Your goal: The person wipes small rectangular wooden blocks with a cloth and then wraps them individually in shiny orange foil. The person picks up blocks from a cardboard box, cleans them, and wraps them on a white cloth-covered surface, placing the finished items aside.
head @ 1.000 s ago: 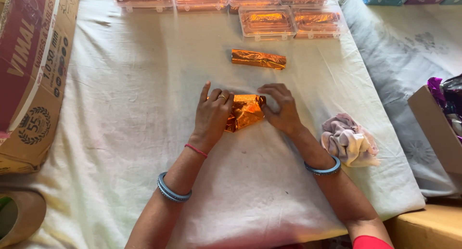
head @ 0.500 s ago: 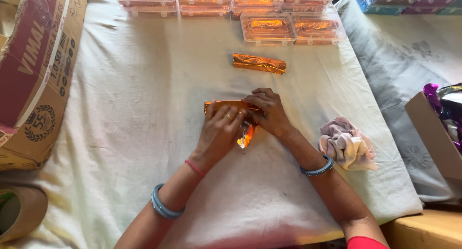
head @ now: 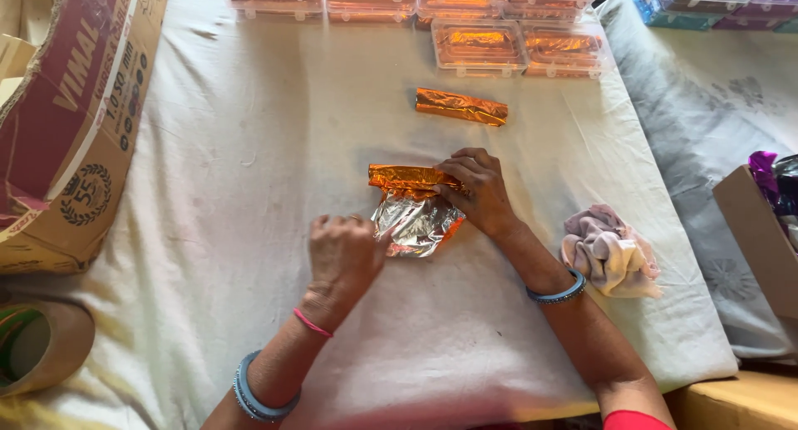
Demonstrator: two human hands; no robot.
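— Just above the middle of the frame, your right hand (head: 480, 189) presses down on the rolled orange foil packet (head: 407, 177); where does it lie from your fingers?

— Its long axis runs left to right across the picture. Your right fingertips sit on its right end, curled and pinning it to the white cloth (head: 249, 189), so the free length of the roll points away to the left of that hand.

— And the loose part?

— A silver foil flap (head: 418, 222) hangs below the roll, toward the bottom of the frame, shiny side up. Your left hand (head: 342, 255) is at the flap's lower left edge, fingers bent in a loose curl; you seem to pinch the corner, though I cannot tell whether you truly grip it.

— Which hand is nearer the roll?

— The right, touching it. The left is just beside the flap, below and left of the roll.

— Anything close by?

— A finished orange roll (head: 461, 106) lies above, parallel and apart. Clear boxes (head: 478, 48) line the top edge, a crumpled cloth (head: 611, 251) rests at the right, a cardboard carton (head: 71, 131) at the left
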